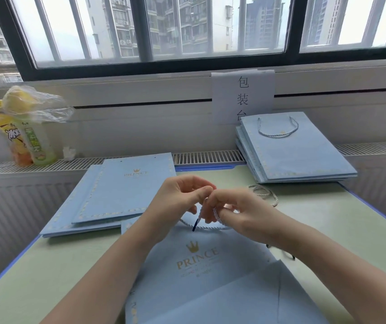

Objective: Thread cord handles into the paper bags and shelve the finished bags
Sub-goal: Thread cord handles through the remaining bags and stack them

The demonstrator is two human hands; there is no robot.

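Note:
A light blue paper bag (201,265) printed "PRINCE" with a gold crown lies flat on the green table in front of me. A blue-and-white twisted cord (205,227) curves across its top edge, its dark blue tip hanging down between my hands. My left hand (178,199) pinches the cord near that tip. Just to its right, touching it, my right hand (231,211) grips a loop of the same cord. A stack of blue bags without handles (117,195) lies at the left. A stack with a corded bag on top (292,150) rests at the back right.
A loose coil of spare cord (264,194) lies on the table (339,230) right of my hands. Two drink bottles under a plastic bag (28,134) stand on the radiator ledge at the left. A paper sign (243,97) is taped below the barred window.

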